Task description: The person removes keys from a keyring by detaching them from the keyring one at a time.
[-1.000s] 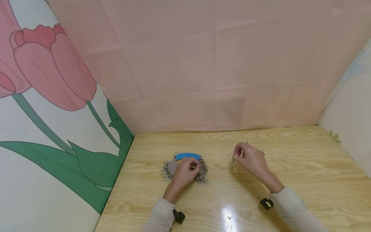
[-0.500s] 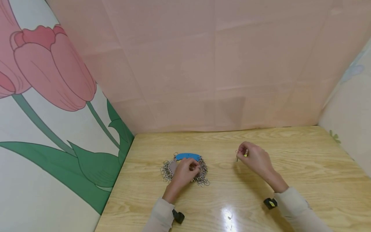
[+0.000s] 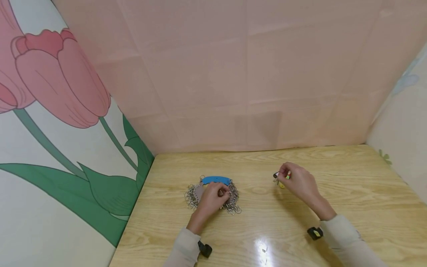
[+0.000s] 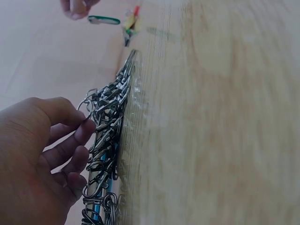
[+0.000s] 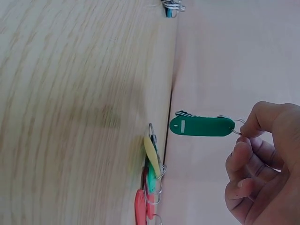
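Observation:
Many snap hooks and rings fringe a flat piece with a blue edge [image 3: 216, 180] on the table, partly hidden under my left hand [image 3: 210, 200]. In the left wrist view, the thumb and forefinger of that hand pinch a metal ring [image 4: 84, 105] at the edge of the row of snap hooks [image 4: 110, 122]. My right hand [image 3: 301, 187] is held above the table to the right. It pinches the ring of a green key tag [image 5: 202, 126], and a key [image 5: 185, 114] shows behind the tag.
Several key tags lie in a small heap below the right hand, among them a yellow tag [image 5: 151, 157] and a red tag [image 5: 140, 206]. The wooden table [image 3: 253, 226] meets a pink cloth wall [image 3: 213, 92] at the back. A tulip-painted wall [image 3: 66, 193] stands at the left.
My right hand has shifted a little to the right, and coloured tags now show around its fingertips. The left hand and the fringe of hooks look the same.

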{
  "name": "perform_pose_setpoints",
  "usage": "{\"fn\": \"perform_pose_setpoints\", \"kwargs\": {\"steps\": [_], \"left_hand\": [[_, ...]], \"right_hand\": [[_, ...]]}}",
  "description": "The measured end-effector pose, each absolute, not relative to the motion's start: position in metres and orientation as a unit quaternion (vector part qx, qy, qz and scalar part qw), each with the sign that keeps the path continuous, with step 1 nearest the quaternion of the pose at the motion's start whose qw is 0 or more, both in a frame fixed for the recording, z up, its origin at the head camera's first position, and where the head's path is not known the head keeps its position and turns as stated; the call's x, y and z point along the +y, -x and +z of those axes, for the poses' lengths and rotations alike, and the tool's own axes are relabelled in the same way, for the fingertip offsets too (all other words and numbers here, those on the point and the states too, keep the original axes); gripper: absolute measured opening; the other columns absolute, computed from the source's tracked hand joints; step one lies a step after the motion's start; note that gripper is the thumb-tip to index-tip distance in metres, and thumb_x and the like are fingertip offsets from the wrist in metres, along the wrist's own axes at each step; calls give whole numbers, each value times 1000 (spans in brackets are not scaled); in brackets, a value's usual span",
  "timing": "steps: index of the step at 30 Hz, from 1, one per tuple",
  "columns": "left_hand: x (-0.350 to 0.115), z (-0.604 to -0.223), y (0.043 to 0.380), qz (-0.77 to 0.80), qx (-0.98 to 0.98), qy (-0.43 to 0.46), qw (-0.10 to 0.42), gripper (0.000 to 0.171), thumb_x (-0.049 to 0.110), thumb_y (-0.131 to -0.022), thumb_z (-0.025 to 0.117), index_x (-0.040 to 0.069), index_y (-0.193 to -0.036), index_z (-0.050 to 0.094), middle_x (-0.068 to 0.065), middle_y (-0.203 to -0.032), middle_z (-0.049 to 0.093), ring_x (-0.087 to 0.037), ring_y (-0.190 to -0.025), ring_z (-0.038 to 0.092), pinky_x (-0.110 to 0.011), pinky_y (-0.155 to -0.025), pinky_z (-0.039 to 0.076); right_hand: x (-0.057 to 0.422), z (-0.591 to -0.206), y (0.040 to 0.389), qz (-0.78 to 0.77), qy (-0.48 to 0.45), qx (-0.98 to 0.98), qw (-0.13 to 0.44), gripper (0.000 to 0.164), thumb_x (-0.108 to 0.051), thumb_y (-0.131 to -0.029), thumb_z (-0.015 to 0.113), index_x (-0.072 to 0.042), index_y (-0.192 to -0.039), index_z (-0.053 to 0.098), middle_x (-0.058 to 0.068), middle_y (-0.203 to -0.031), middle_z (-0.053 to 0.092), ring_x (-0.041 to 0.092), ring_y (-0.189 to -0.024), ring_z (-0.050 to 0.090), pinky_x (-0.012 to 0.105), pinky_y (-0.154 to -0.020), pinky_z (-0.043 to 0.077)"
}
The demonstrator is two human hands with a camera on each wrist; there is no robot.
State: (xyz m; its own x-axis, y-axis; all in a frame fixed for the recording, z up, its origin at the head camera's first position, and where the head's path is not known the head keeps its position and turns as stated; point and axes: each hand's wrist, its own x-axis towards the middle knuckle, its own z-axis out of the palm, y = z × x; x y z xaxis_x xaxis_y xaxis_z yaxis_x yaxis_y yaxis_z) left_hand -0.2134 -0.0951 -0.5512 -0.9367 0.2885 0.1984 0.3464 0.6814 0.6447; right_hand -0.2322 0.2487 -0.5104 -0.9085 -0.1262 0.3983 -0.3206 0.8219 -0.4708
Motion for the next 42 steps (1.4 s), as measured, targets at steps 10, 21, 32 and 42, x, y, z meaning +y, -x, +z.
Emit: {"fn": "perform_pose_setpoints", "kwargs": {"steps": [10,21,32,42], "left_hand": [[-96,-555,216,-360,-915,179,40,12,19,-102,72,15,-110,80,6,-98,75,-4,-86,58,-22,-76,50],[-97,-554,216,-355,-916,183,37,12,20,-103,70,16,-110,80,7,-100,75,-4,-86,58,-24,-79,51],[-98,-554,215,-359,-915,183,31,13,19,-104,70,16,-111,80,6,-103,75,-5,-91,60,-24,-78,52],[-98,-556,216,-357,-913,195,33,11,18,-103,70,16,-110,79,6,-102,75,-4,-89,61,-23,-78,53]], "right_hand": [[257,-518,236,288,-85,-941,153,9,-21,-94,74,-17,-91,67,-1,-82,69,11,-61,50,31,-52,38],[267,-524,239,285,-82,-945,136,21,-29,-97,78,-11,-94,68,2,-81,67,15,-64,53,29,-51,39],[271,-533,243,287,-44,-951,102,18,-26,-97,74,-9,-98,68,6,-84,69,18,-68,56,32,-55,40],[275,-539,244,282,-31,-956,78,15,-20,-97,65,-6,-102,69,13,-93,73,23,-75,64,34,-56,44]]}}
